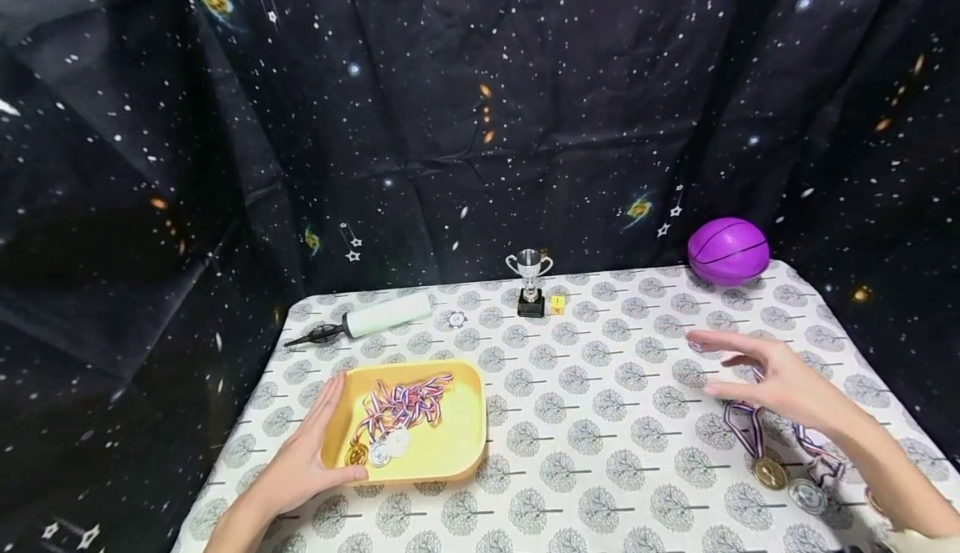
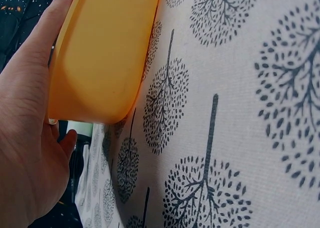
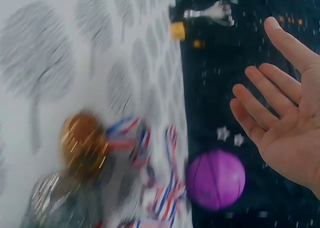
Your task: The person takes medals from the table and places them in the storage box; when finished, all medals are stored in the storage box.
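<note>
A cream sleeve [image 1: 922, 541] and bare forearm [image 1: 873, 444] come in at the lower right edge, crossing over a third medal, which shows only as a sliver. Just beside the forearm, a gold medal [image 1: 769, 473] and a silver medal [image 1: 807, 495] lie on the tree-print cloth [image 1: 585, 474] of the tabletop with their striped ribbons [image 1: 742, 424].

At the lower left, the left hand [image 1: 307, 453] touches the near left corner of a yellow tray [image 1: 446, 436]: its fingers lie straight along the outside of the left wall, its thumb on the near rim, this grip spread wide rather than clamped. A tangle of ribbon [image 1: 408, 403] fills part of the tray, one gold disc [image 1: 357, 454] and two silvery ones [image 1: 379, 453] at its near edge.

The right hand [image 1: 772, 374] hovers above the other ribbons, hiding some of them, its grip apart, thumb well away from the fingers. The right wrist view is blurred, so the medals' faces there are hard to read.

Farther back lie a pale pump [image 1: 390, 314] and a small round token [image 1: 456, 319]; a trophy [image 1: 531, 303] stands just beside a yellow cube [image 1: 557, 304], and a purple ball [image 1: 727, 250] rests at the far right before a starry backdrop [image 1: 525, 77].
</note>
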The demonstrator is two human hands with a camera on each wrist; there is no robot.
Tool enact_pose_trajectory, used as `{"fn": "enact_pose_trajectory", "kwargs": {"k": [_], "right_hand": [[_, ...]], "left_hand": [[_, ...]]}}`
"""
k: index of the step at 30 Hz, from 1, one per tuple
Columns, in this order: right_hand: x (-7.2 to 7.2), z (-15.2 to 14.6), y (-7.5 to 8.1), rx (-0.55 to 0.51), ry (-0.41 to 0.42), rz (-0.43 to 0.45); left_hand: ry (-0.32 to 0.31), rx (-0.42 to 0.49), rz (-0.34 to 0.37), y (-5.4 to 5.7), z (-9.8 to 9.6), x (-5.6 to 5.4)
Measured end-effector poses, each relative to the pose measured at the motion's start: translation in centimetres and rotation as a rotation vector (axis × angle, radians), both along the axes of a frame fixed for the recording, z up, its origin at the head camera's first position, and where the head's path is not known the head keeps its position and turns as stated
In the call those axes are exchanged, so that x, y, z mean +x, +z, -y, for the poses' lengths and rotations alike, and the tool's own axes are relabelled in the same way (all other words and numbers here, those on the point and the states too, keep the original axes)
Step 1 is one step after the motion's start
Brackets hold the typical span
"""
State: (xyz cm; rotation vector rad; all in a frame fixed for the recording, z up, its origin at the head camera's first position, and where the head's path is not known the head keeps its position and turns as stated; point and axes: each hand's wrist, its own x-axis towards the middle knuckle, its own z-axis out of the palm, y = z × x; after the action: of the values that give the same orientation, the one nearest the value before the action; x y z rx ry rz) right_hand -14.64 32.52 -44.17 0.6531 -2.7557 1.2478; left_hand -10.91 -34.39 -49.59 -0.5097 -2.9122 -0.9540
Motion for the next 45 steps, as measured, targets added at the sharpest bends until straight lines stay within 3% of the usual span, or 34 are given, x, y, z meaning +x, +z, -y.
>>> {"fn": "enact_pose_trajectory", "kwargs": {"k": [11, 21, 27, 31, 45], "right_hand": [[4.1, -6.3, -4.5, 0.022, -0.051, 0.000], [6.5, -7.7, -8.0, 0.013, -0.178, -0.014], [7.2, -7.3, -9.3, 0.035, -0.203, -0.114], [7.5, -7.0, -9.9, 0.071, -0.225, -0.136], [7.3, -6.8, -11.5, 0.134, -0.113, -0.379]], "left_hand": [[-0.004, -0.005, -0.006, 0.0, 0.0, 0.0], [0.002, -0.012, -0.015, 0.0, 0.0, 0.0], [0.003, -0.004, -0.003, -0.1, 0.0, 0.0], [0.002, 0.001, -0.001, -0.1, -0.1, 0.0], [0.006, -0.009, -0.005, -0.1, -0.1, 0.1]]}}
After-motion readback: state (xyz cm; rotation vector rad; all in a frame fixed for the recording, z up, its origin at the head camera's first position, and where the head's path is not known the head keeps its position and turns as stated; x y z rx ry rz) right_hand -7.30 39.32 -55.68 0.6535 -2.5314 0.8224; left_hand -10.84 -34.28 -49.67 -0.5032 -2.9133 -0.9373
